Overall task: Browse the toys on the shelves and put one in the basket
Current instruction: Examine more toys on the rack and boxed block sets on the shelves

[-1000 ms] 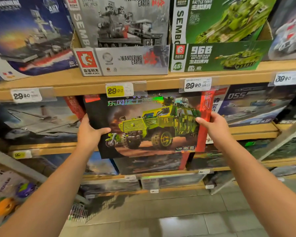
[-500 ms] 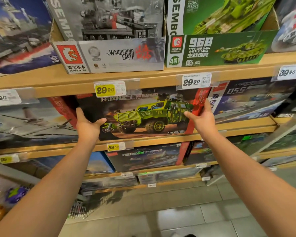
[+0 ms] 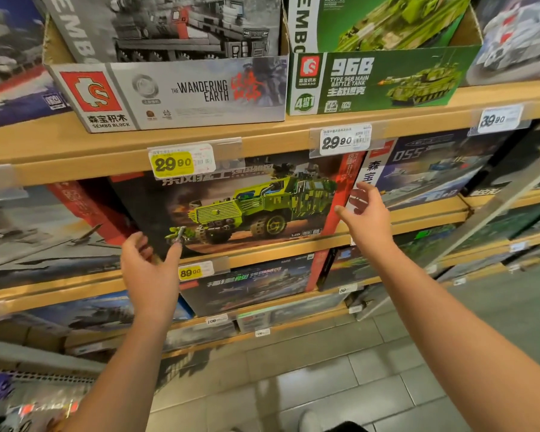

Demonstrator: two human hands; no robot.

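A dark toy box with a green armoured truck (image 3: 247,210) printed on it stands on the second wooden shelf (image 3: 262,251), leaning back under a yellow 29.90 price tag (image 3: 173,163). My left hand (image 3: 150,269) hovers just off the box's lower left corner, fingers apart and holding nothing. My right hand (image 3: 367,216) is open beside the box's red right edge, not touching it. At the lower left edge is a basket (image 3: 38,397) with a white wire rim, mostly cut off and blurred.
The top shelf holds a grey "Wandering Earth" box (image 3: 175,92) and a green 96B tank box (image 3: 378,79). A blue 055 ship box (image 3: 430,169) stands right of the truck box. Lower shelves carry more boxed sets above a grey tiled floor (image 3: 325,385).
Both hands carried the truck box back onto the second shelf, then let go and drew slightly away. The camera has moved closer to the shelves.
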